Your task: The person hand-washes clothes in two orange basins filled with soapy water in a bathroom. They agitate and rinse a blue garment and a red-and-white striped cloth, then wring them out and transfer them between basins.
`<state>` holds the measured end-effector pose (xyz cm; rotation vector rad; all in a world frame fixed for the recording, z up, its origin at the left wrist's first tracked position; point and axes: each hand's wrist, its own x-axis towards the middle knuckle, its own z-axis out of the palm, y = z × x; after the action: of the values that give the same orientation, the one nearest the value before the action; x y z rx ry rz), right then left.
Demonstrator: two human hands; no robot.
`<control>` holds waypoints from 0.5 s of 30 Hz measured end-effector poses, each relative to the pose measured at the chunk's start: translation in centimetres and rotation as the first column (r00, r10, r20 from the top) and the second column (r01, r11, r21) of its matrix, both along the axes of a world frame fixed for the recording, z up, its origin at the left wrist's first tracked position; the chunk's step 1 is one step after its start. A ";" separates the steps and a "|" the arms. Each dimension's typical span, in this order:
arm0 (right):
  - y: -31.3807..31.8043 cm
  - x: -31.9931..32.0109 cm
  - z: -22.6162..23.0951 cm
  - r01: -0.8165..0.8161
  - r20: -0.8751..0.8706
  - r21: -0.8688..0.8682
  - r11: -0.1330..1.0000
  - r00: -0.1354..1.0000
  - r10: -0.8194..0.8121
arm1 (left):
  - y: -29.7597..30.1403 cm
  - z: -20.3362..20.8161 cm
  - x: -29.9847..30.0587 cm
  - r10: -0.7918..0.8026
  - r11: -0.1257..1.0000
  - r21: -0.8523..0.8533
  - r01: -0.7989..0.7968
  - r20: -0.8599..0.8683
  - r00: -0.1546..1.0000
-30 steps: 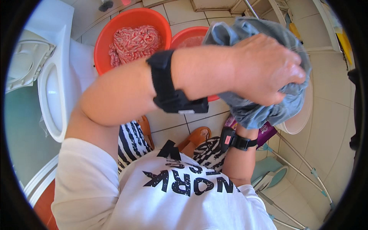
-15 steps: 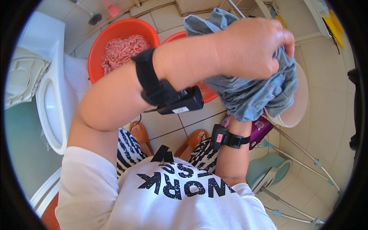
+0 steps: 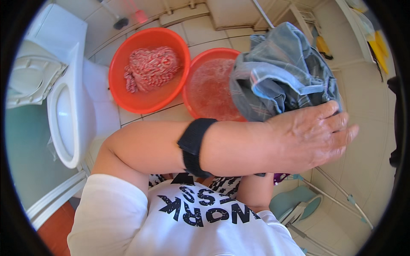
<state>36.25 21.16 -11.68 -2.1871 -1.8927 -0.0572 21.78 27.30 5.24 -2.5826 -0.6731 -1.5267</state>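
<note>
A wet-looking grey-blue checked garment (image 3: 286,72), bunched so that its kind cannot be told, hangs in front of me at the right. My left hand (image 3: 314,138) lies across its lower edge, back up, with the fingers apart and slightly bent. From the left, my left forearm crosses the view and covers much of what is below. My right forearm (image 3: 257,187) rises from the lower edge, but its hand is hidden behind my left hand and the garment. Left of the garment stands a red basin (image 3: 197,110) with cloudy, foamy water, partly covered by it.
Another red basin (image 3: 117,91) holds a red-and-white knitted or patterned cloth (image 3: 153,68). A white toilet (image 3: 72,123) stands at the left. To the right are metal poles (image 3: 335,183) and a pale green bucket-like tub (image 3: 294,198). A shelf unit (image 3: 350,30) is at the upper right.
The garment has been lifted and opened out somewhat. My left hand has come down and nearer, its fingers spreading from their grip on the cloth. My right hand stays hidden.
</note>
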 end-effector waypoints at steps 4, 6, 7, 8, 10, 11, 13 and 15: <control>-0.4 0.9 0.4 -0.001 0.031 -0.008 1.000 1.000 0.001 | -0.4 -2.6 -4.7 -0.050 0.999 -0.007 0.053 0.218 0.975; -0.5 1.3 0.5 -0.001 0.049 -0.010 1.000 0.999 0.001 | -0.9 -5.3 -10.6 0.015 0.972 -0.233 0.032 0.198 0.980; -0.6 1.5 0.5 -0.001 0.059 -0.009 1.000 0.998 0.001 | -0.8 -7.0 -13.6 0.159 0.960 -0.256 -0.111 0.172 0.972; -0.8 1.7 0.5 0.000 0.071 -0.015 1.000 0.997 0.001 | -0.7 -9.3 -16.4 0.326 0.891 -0.370 -0.262 0.123 0.937; -1.2 2.2 0.4 0.006 0.095 -0.018 1.000 0.995 -0.004 | 0.3 -14.7 -21.9 0.487 0.721 -0.588 -0.367 0.052 0.872; -1.4 2.5 0.5 0.009 0.109 -0.018 1.000 0.994 -0.007 | 0.2 -17.5 -24.4 0.522 0.625 -0.612 -0.485 -0.134 0.842; -2.2 3.2 0.6 0.010 0.147 -0.025 1.000 0.989 -0.006 | 0.0 -22.6 -28.1 0.506 0.395 -0.618 -0.679 -0.471 0.723; -3.1 3.7 0.8 0.014 0.209 -0.039 0.999 0.978 -0.005 | 0.7 -26.6 -30.1 0.354 0.140 -0.565 -0.813 -0.738 0.574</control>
<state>39.90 18.09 -10.87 -2.2967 -2.0081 -0.2627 -8.32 27.98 -21.40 -2.2614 -2.6172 -0.1573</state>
